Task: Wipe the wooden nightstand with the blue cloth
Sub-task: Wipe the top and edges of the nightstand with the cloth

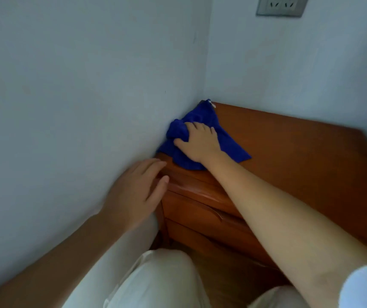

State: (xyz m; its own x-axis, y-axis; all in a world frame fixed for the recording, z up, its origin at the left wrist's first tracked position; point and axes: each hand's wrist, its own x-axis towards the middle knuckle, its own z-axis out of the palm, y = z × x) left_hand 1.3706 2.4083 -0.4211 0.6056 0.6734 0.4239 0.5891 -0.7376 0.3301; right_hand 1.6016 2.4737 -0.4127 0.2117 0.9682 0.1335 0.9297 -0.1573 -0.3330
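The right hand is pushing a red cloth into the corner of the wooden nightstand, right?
Not quite. The head view shows the cloth is blue, not red. The right hand is indeed pushing it into the corner of the wooden nightstand.

Right hand (200, 143) presses blue cloth (202, 117) onto wooden nightstand (289, 152).

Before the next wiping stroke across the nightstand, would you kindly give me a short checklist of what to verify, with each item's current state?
1. Right hand grips the blue cloth: ok, fingers bunch it.
2. Cloth lies on the nightstand top: ok, at the wall-side corner.
3. Path to the right is free: ok, bare wood shows there.
4. Left hand is out of the stroke: ok, it is at the front left edge, apart from the cloth.
5. Corner already clean: cannot tell, the cloth covers it.
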